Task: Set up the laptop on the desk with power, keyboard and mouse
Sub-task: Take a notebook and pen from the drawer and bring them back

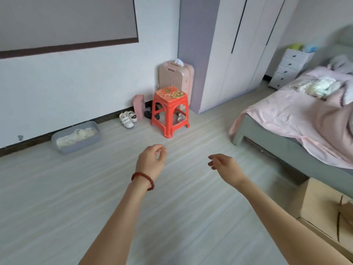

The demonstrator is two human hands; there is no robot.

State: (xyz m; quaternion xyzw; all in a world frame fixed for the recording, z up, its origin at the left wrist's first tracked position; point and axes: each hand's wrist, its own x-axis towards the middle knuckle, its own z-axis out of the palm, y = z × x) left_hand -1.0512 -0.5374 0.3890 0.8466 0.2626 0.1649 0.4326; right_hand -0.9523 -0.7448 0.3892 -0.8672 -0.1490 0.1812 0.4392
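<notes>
Head view, bedroom, no desk in frame.

Left to right: grey plastic tub point(76, 137) against the wall, contents pale and unclear; white shoes point(128, 119) by the skirting; pink bag point(139, 106); red stool point(169, 111) with a pink suitcase point(176, 76) standing just behind it; white wardrobe point(236, 44); bed point(298, 119) with pink sheets; white drawer unit point(288, 67) beyond it; cardboard box point(324, 207) at lower right, cut off by the frame edge.

Left hand point(150, 161) — red bead bracelet point(143, 179) on the wrist — held out over bare floor, fingers loosely curled, grasping nothing. Right hand point(223, 165) likewise released, fingers relaxed, nothing in it.

Task's things: laptop, charger, keyboard and mouse are nowhere visible. Judged step: locating or walking toward the gear, so nothing of the setup looks done yet.

To do it well: find the desk first, then fetch the laptop with both hands under the base; bring cables separately so they do not drag.

Hard to make out: small objects under the stool; the heap on the bed looks like crumpled cloth; the box's contents are hidden. Right edge is blurred.
</notes>
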